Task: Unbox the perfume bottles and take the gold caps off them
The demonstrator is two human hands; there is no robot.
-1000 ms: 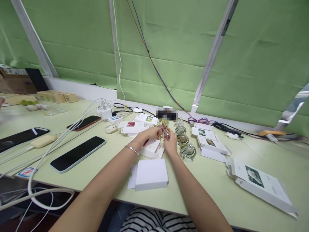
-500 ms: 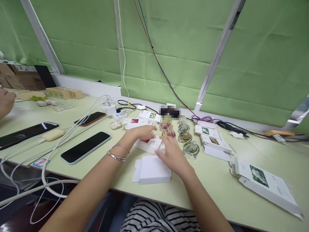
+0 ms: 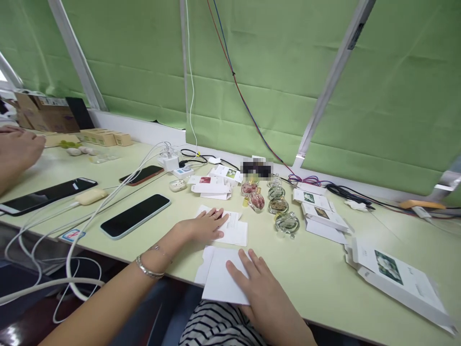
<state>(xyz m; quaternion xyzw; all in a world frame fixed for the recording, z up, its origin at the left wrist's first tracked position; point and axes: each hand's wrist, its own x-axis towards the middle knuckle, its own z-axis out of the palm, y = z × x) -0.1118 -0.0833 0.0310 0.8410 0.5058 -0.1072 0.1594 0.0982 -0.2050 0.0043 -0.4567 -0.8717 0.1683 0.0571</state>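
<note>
Two hands flat, fingers spread, nothing pinched. Left hand [image 3: 201, 227] rests on small white carton [image 3: 230, 229], long axis left-right, bottles [image 3: 278, 205] just beyond. Right hand [image 3: 260, 283] presses larger white box [image 3: 219, 278] at near table edge [image 3: 324, 323], box overhanging toward lap; open tabletop to right.

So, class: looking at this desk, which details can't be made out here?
Head view:
- Blurred patch behind the glass bottles hides whatever stands there.
- Print on the white cards: too small.
- Box surface under the right hand: covered.
- Another person's hand: cut off at the left edge.
</note>
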